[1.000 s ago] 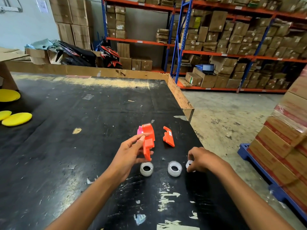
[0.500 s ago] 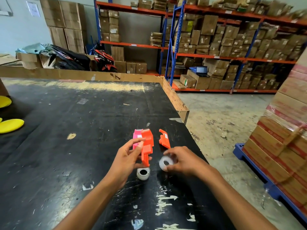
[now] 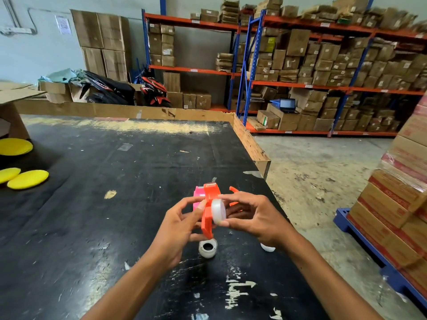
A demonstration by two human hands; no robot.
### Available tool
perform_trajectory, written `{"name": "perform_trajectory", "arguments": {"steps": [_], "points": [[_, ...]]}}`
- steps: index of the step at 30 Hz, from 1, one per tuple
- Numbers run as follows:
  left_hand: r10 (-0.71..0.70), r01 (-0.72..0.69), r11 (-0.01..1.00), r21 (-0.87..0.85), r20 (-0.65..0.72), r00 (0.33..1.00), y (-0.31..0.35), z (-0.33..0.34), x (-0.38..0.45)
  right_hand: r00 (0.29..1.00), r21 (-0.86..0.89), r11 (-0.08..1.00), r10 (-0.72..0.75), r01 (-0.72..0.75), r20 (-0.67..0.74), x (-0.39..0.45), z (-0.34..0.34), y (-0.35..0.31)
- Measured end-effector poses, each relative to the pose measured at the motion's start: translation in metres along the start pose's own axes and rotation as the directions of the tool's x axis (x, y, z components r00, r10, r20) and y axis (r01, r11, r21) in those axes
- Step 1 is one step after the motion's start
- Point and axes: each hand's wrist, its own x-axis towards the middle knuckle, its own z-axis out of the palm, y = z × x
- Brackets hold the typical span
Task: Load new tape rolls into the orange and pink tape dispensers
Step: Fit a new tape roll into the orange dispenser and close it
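Head view: left hand pinching the orange dispenser upright above the black worktop, thumb and fingers clamped on its body. Right hand closed on a clear tape roll, now lifted off the worktop, where half a second ago it was only being picked up, and pressed flat against the dispenser's open side. Judged as the seating step for the first roll: roll at the hub, not yet shown fully home, cover still off. Loose orange cover piece lying just behind the right hand, mostly hidden. Pink dispenser resting on the worktop just behind the orange one, untouched. Second roll standing on the worktop below the hands; a third white roll peeking out under the right wrist. Worktop scuffed and paint-flecked, edged with cardboard strip; yellow pads at its far left. Beyond, a warehouse: blue-and-orange racking packed with cartons, concrete floor, wrapped boxes on a blue pallet at right.
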Motion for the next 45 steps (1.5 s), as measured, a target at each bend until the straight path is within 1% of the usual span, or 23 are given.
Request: {"name": "perform_trajectory", "arguments": {"steps": [2,4,9,11,13,14,15,16,17,18,20,22,24,26,27,28,30,31,33,35,38,40,45], "points": [[-0.008,0.008,1.0,-0.017,-0.008,1.0,0.0,0.001,-0.002,0.999,-0.046,0.998,-0.035,0.036,0.031,0.001,0.004,0.0],[-0.027,0.026,0.998,-0.049,-0.018,0.999,-0.004,0.001,-0.003,0.999,-0.064,0.997,-0.036,0.038,0.032,0.003,0.009,-0.001],[-0.048,0.042,0.993,-0.108,-0.053,0.997,-0.007,-0.005,-0.004,0.997,0.015,1.0,0.002,-0.003,0.083,0.012,0.015,-0.001],[-0.039,0.031,0.993,-0.111,-0.072,0.997,-0.005,-0.008,-0.003,1.0,0.133,0.991,0.017,-0.02,0.022,0.021,0.012,-0.001],[-0.032,0.019,0.992,-0.125,-0.099,0.995,-0.003,-0.014,-0.001,0.984,0.185,0.982,0.058,-0.026,-0.166,0.035,0.003,0.009],[-0.033,0.018,0.992,-0.128,-0.114,0.993,-0.003,-0.018,0.0,0.957,0.158,0.985,0.108,-0.066,-0.27,0.044,0.0,0.019],[-0.035,0.019,0.991,-0.131,-0.125,0.992,-0.003,-0.021,0.001,0.921,0.081,0.987,0.156,-0.136,-0.357,0.053,-0.004,0.034],[-0.038,0.02,0.991,-0.134,-0.132,0.99,-0.002,-0.024,0.002,0.895,-0.051,0.971,0.193,-0.232,-0.402,0.062,-0.009,0.05],[-0.043,0.024,0.99,-0.136,-0.139,0.989,-0.002,-0.027,0.003,0.882,-0.184,0.925,0.235,-0.332,-0.408,0.069,-0.01,0.066],[-0.049,0.029,0.99,-0.137,-0.145,0.988,-0.002,-0.028,0.004,0.869,-0.296,0.852,0.307,-0.433,-0.389,0.074,-0.01,0.078],[-0.061,0.04,0.989,-0.14,-0.156,0.986,-0.002,-0.031,0.006,0.825,-0.426,0.709,0.444,-0.562,-0.348,0.08,-0.007,0.093],[-0.075,0.052,0.988,-0.143,-0.161,0.984,-0.003,-0.033,0.009,0.81,-0.506,0.632,0.466,-0.587,-0.356,0.085,-0.002,0.096],[-0.088,0.065,0.987,-0.146,-0.161,0.983,-0.005,-0.033,0.01,0.807,-0.524,0.614,0.448,-0.59,-0.384,0.089,0.002,0.095],[-0.094,0.07,0.987,-0.144,-0.166,0.982,-0.006,-0.033,0.012,0.8,-0.486,0.636,0.448,-0.599,-0.4,0.091,0.005,0.092],[-0.096,0.072,0.988,-0.14,-0.172,0.98,-0.006,-0.033,0.013,0.796,-0.424,0.678,0.45,-0.6,-0.405,0.091,0.004,0.092],[-0.098,0.074,0.988,-0.135,-0.179,0.979,-0.005,-0.033,0.013,0.792,-0.318,0.742,0.457,-0.59,-0.404,0.09,0.004,0.09],[-0.096,0.072,0.989,-0.127,-0.192,0.977,-0.004,-0.034,0.014,0.806,-0.035,0.859,0.464,-0.51,-0.367,0.085,0.006,0.076],[-0.098,0.073,0.989,-0.125,-0.199,0.975,-0.003,-0.035,0.014,0.829,0.091,0.892,0.447,-0.444,-0.336,0.082,0.008,0.066],[-0.104,0.079,0.99,-0.119,-0.212,0.972,-0.001,-0.035,0.015,0.884,0.21,0.923,0.373,-0.322,-0.281,0.072,0.013,0.04],[-0.103,0.079,0.99,-0.117,-0.217,0.971,0.001,-0.034,0.016,0.924,0.275,0.932,0.303,-0.236,-0.233,0.061,0.022,0.016],[-0.077,0.055,0.993,-0.107,-0.21,0.975,0.006,-0.031,0.015,0.956,0.315,0.932,0.239,-0.177,-0.172,0.05,0.035,-0.004],[-0.053,0.034,0.995,-0.098,-0.195,0.979,0.009,-0.029,0.013,0.963,0.324,0.932,0.221,-0.163,-0.152,0.045,0.041,-0.011],[-0.032,0.015,0.996,-0.093,-0.176,0.984,0.017,-0.032,0.005,0.958,0.315,0.938,0.214,-0.146,-0.191,0.033,0.049,-0.021]]}}
